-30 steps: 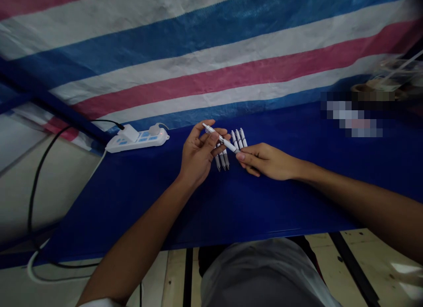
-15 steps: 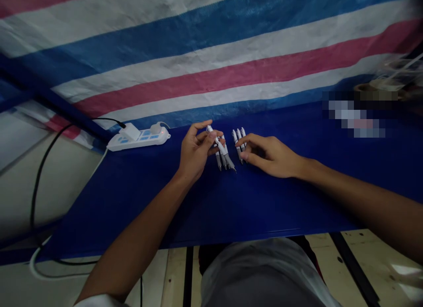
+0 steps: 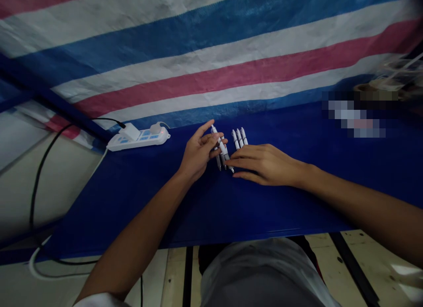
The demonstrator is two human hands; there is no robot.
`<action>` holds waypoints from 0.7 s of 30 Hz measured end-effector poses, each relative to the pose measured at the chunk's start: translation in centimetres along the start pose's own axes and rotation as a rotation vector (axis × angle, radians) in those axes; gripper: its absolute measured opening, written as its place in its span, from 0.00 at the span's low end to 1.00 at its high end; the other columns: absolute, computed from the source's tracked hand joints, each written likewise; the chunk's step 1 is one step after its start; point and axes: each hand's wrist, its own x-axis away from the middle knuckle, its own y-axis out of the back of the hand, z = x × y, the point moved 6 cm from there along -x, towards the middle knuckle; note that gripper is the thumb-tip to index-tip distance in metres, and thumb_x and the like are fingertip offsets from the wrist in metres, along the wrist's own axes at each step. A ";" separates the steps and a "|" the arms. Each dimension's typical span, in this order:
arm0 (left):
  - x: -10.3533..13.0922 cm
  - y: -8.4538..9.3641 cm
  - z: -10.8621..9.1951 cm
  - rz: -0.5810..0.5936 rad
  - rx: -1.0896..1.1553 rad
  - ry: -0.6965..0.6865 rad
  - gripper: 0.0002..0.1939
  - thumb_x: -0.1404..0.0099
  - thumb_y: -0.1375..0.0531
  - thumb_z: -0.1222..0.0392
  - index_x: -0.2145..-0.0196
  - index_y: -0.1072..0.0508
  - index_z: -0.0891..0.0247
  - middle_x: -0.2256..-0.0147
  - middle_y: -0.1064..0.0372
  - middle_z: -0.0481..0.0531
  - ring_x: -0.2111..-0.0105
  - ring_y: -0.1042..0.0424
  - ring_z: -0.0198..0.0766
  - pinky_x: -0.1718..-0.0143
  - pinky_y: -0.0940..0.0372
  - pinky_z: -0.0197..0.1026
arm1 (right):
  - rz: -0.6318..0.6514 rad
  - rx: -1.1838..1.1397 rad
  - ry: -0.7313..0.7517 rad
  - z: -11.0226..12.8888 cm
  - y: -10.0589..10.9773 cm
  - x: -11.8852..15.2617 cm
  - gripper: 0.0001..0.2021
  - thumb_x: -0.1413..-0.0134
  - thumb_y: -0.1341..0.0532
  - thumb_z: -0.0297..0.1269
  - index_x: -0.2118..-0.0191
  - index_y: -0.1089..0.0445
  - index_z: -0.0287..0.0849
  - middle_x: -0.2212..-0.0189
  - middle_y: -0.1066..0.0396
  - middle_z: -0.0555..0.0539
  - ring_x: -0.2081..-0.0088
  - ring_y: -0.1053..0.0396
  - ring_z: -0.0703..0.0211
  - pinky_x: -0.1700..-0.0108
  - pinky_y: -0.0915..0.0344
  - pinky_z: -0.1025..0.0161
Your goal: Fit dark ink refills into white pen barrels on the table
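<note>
My left hand (image 3: 198, 155) is closed on a white pen (image 3: 222, 146) with a grey grip, pinched between thumb and fingers with its tip slanting down to the right. Beneath that hand lie a few similar pens (image 3: 218, 161), their upper parts partly covered by my fingers. My right hand (image 3: 264, 163) is stretched out flat, its fingertips beside the held pen's grip and tip; whether they touch it I cannot tell. Just beyond the right fingers, three more white pens (image 3: 239, 138) lie side by side, their lower ends hidden by that hand.
All of this is on a blue table (image 3: 132, 201). At the left back stands a white power strip (image 3: 139, 139) with plugs in it and a black cable (image 3: 36, 179). A striped sheet (image 3: 198, 82) hangs behind the table. Blurred items (image 3: 396, 84) sit at the far right.
My right hand has moved down and left from the three-pen row toward the held pen's tip, its fingers straightening. The pen in my left hand has turned slightly more upright.
</note>
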 end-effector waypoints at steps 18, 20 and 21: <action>0.0 -0.3 -1.2 0.165 -1.090 -0.513 0.14 0.26 0.45 0.60 0.49 0.22 0.60 0.49 0.24 0.56 0.46 0.29 0.47 0.40 0.36 0.55 | 0.085 0.238 -0.078 -2.2 -1.5 0.0 0.18 0.27 0.45 0.42 0.46 0.22 0.39 0.55 0.23 0.37 0.56 0.26 0.47 0.56 0.30 0.53; 0.0 -0.3 -1.1 0.176 -1.068 -0.516 0.14 0.26 0.45 0.60 0.50 0.22 0.61 0.50 0.24 0.57 0.46 0.28 0.48 0.40 0.36 0.55 | 0.084 0.258 -0.072 -2.3 -1.6 0.2 0.17 0.28 0.44 0.42 0.46 0.22 0.40 0.52 0.23 0.37 0.53 0.27 0.46 0.55 0.31 0.52; -0.1 -0.3 -1.0 0.184 -1.055 -0.515 0.14 0.27 0.45 0.60 0.50 0.22 0.61 0.49 0.24 0.58 0.46 0.28 0.48 0.39 0.36 0.56 | 0.089 0.264 -0.070 -2.4 -1.6 0.2 0.17 0.28 0.43 0.42 0.47 0.22 0.40 0.51 0.23 0.37 0.51 0.28 0.45 0.55 0.31 0.52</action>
